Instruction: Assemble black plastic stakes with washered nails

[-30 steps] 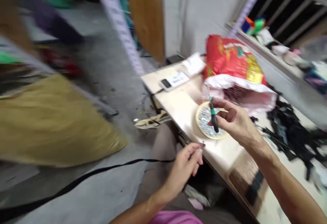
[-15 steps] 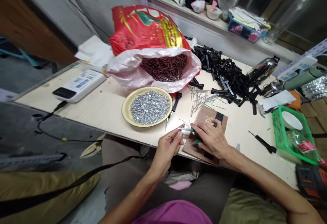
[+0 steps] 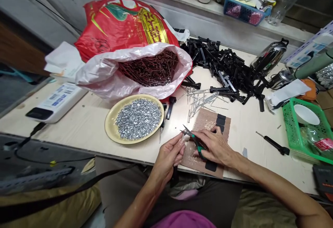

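Observation:
My right hand (image 3: pixel 212 145) is closed around small green-handled scissors (image 3: pixel 199 148), their pointed blades a little apart. The blade tips reach over the fingertips of my left hand (image 3: pixel 170 155). That hand pinches a thin metal rod (image 3: pixel 184 136) whose end stands close to the blades; whether they touch I cannot tell. A dark part shows below my left fingers, mostly hidden. Under my right hand lies a brown board (image 3: pixel 197 117) with black pads (image 3: pixel 220 120) and pale crumbs on it. Left of my hands stands a yellow dish (image 3: pixel 110 132) of small silvery metal pieces (image 3: pixel 139 119).
Behind the dish, a red sack (image 3: pixel 117 23) gapes over many brownish nails (image 3: pixel 153 68). Loose metal pins (image 3: pixel 200 101) and a heap of black plastic parts (image 3: pixel 218 60) lie farther back. At right are a black-handled pin tool (image 3: pixel 275 145) and a green basket (image 3: pixel 287 117).
The camera view has shifted, so the table's things look closer. The scissors have turned slightly and show more of their green handles. Both hands keep their holds.

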Demonstrator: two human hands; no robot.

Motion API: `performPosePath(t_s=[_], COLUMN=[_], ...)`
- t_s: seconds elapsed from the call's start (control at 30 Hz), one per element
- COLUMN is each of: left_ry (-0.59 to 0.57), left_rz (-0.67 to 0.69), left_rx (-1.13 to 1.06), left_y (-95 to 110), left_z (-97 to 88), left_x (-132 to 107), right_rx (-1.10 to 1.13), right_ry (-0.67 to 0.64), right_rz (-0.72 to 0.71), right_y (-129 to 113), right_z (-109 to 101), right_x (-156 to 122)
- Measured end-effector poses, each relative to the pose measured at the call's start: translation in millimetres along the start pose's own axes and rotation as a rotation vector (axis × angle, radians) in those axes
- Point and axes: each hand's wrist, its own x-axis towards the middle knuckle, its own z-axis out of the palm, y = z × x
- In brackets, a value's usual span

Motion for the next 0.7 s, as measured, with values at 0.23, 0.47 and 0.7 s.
performPosePath(t_s=[0.23,0.47,0.7], left_ry=[-0.019,0.011,0.004], left_rz=[0.020,0.030,-0.001], left_rx=[0.048,0.070,0.059], left_y=[-3.5,-4.2,-1.4], left_z=[-2.6,-4.7,-8.8], left_x=[3.5,2.7,1.3], right_rx=[-0.118,-0.036,0.082], right_ry=[0.015,-0.009,-0.095], right_rz=[-0.034,-0.031,0.034], right_y=[1.3,-2.7,-7.2], right_z=[-3.7,-2.1,-4.0], right_x=[1.9,2.7,2.0])
